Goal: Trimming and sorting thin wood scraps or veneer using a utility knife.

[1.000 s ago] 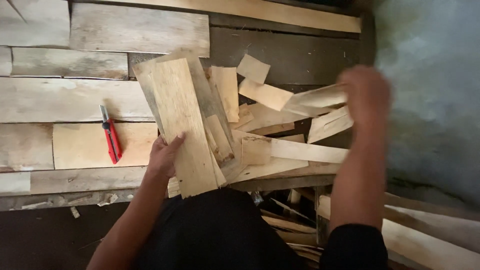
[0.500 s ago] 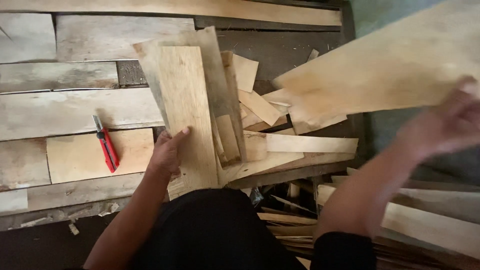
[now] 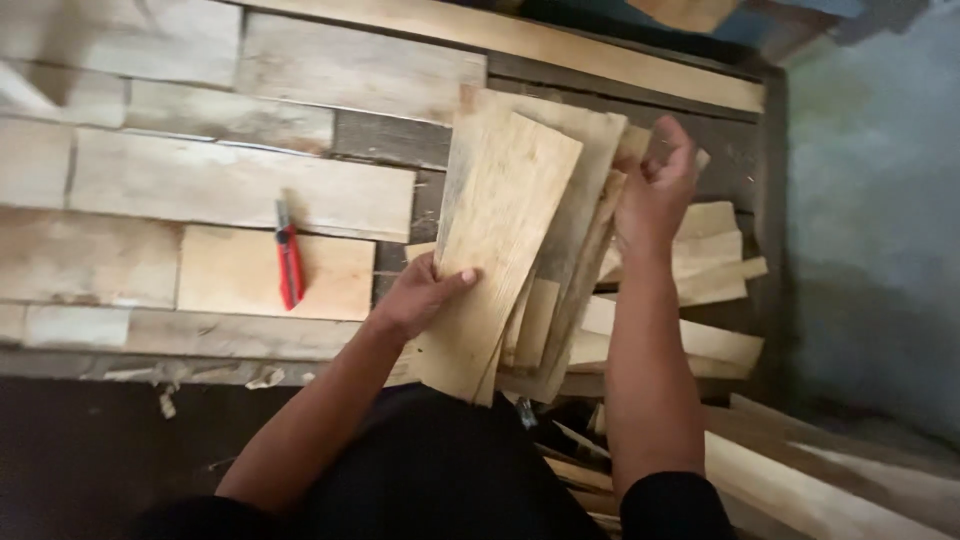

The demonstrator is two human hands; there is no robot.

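You wear a black top; its short sleeves end above your elbows, leaving both forearms bare. Your left hand [image 3: 420, 297] and right hand [image 3: 655, 190] carry no gloves.

The top wood sheet [image 3: 497, 240] is pale honey-yellow with fine, straight grain lines running along its length. The sheets stacked beneath it [image 3: 585, 190] are a duller tan, their edges darker brown. Left of the top sheet lies a utility knife [image 3: 289, 262] — bright red with a grey metal tip. The boards [image 3: 230, 185] under and around the knife are washed-out cream and beige, streaked with grey, while the gaps between them show dark brown. Right of the top sheet, loose strips [image 3: 715, 250] are light straw-coloured. Far right of it, the wall [image 3: 880, 230] is mottled blue-grey. Below the top sheet, the person's clothing [image 3: 440, 470] is plain black — no pattern.
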